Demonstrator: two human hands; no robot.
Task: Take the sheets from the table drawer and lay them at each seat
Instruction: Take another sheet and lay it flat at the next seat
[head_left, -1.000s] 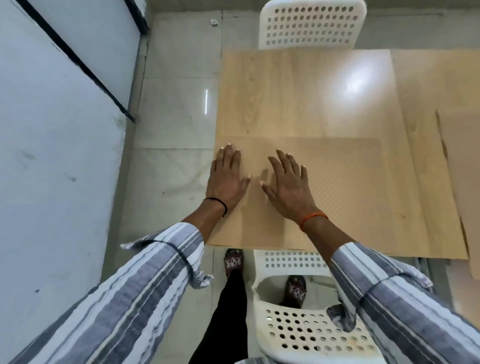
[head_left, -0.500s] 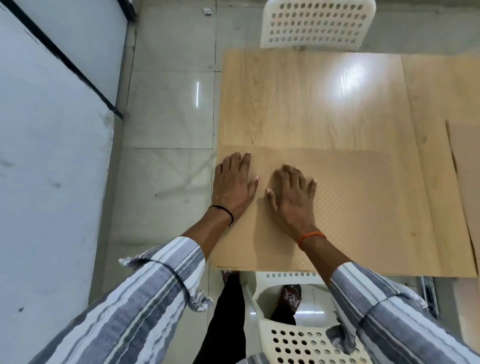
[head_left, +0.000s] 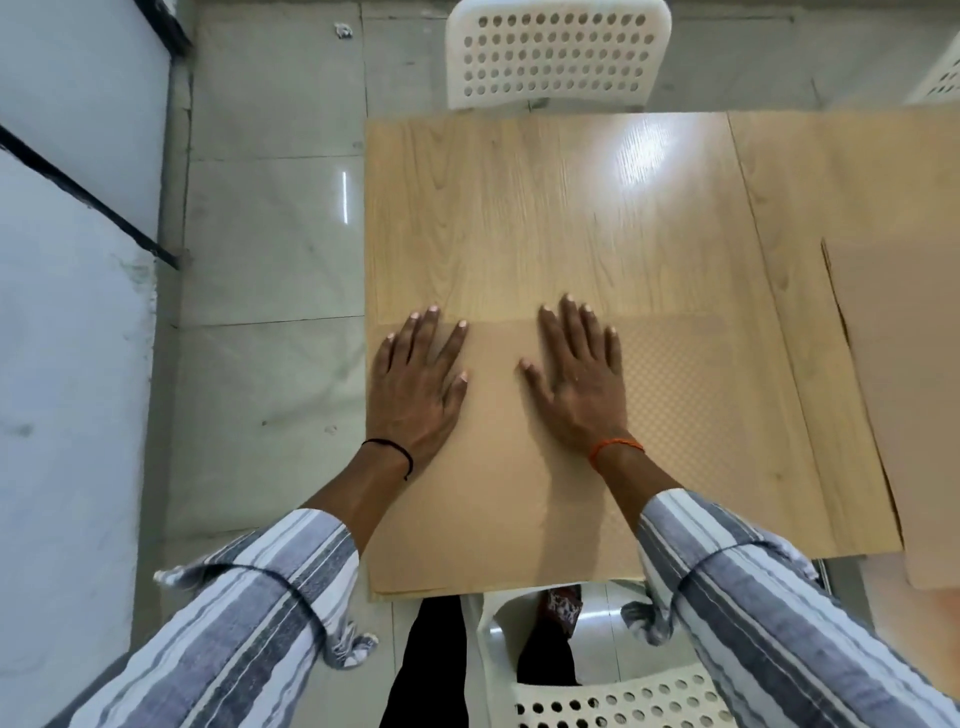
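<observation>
A tan, finely textured sheet (head_left: 691, 415) lies flat on the near half of the light wooden table (head_left: 519, 218). Its front edge lines up with the table's near edge. My left hand (head_left: 415, 384) rests palm down on the sheet's left part, fingers spread, near the table's left edge. My right hand (head_left: 576, 374) lies flat a little to the right, fingers straight, fingertips at the sheet's far edge. A second tan sheet (head_left: 904, 389) lies on the adjoining table at the right, partly cut off by the frame.
A white perforated chair (head_left: 558, 52) stands at the table's far side. Another white chair (head_left: 597, 696) is below me at the near side, with my feet beside it. A grey wall (head_left: 67, 364) with a black bar runs along the left. Tiled floor lies between.
Both hands have slid forward over the sheet and spread apart, fingers now more splayed. The view has shifted closer over the table.
</observation>
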